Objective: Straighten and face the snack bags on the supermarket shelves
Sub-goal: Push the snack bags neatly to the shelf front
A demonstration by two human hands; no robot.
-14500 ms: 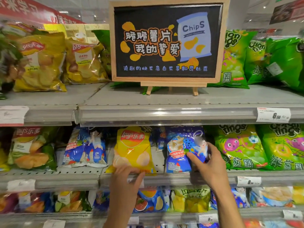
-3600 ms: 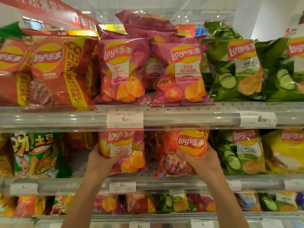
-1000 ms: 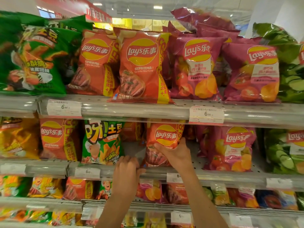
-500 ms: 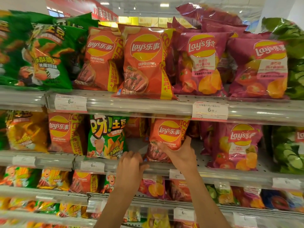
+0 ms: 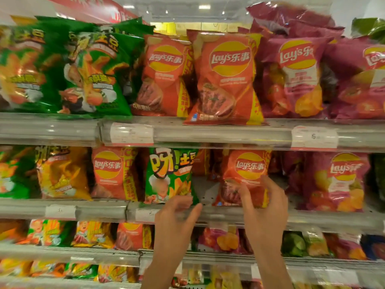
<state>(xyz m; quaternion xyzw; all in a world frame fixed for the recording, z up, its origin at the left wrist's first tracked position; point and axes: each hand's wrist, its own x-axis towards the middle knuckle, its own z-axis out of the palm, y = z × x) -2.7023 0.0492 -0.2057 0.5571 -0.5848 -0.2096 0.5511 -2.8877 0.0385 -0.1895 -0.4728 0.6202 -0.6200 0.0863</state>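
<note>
On the middle shelf (image 5: pixel 218 213) a red Lay's bag (image 5: pixel 246 170) stands upright, facing front. My right hand (image 5: pixel 264 207) grips its lower right part, thumb on the front and fingers round the right edge. To its left, across a gap of bare shelf, stands a green potato-stick bag (image 5: pixel 168 174), also upright. My left hand (image 5: pixel 177 215) is at the green bag's bottom right corner. Its loosely curled fingers touch the lower edge and its thumb is spread out to the right. The picture is motion-blurred.
Another red Lay's bag (image 5: pixel 113 172) and a yellow bag (image 5: pixel 62 174) stand left of the green one, a pink Lay's bag (image 5: pixel 337 180) to the right. The upper shelf (image 5: pixel 208 132) holds green, red and pink bags; one red bag (image 5: pixel 225 78) overhangs its edge. Lower shelves hold more bags.
My left hand has lifted off the shelf rail and moved up to the green bag's bottom corner. My right hand has kept hold of the red Lay's bag.
</note>
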